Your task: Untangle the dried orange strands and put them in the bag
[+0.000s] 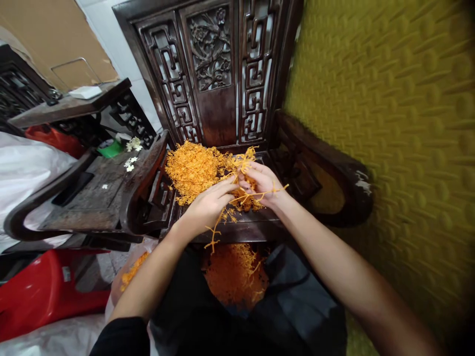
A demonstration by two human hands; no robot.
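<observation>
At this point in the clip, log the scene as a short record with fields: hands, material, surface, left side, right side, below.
Right hand: fingers closed on orange branching strands
Left hand: fingertips close to the right's, at the strands; exact grip hidden
Material: orange pile, left of the right hand
Surface: dark wooden seat before a carved backrest
Left side: green roll, red plastic seat
Right side: yellow textured surface
Below: more orange material; container unclear

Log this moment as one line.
right hand: holding orange strands | left hand: close beside it | orange pile: on dark wooden seat
</observation>
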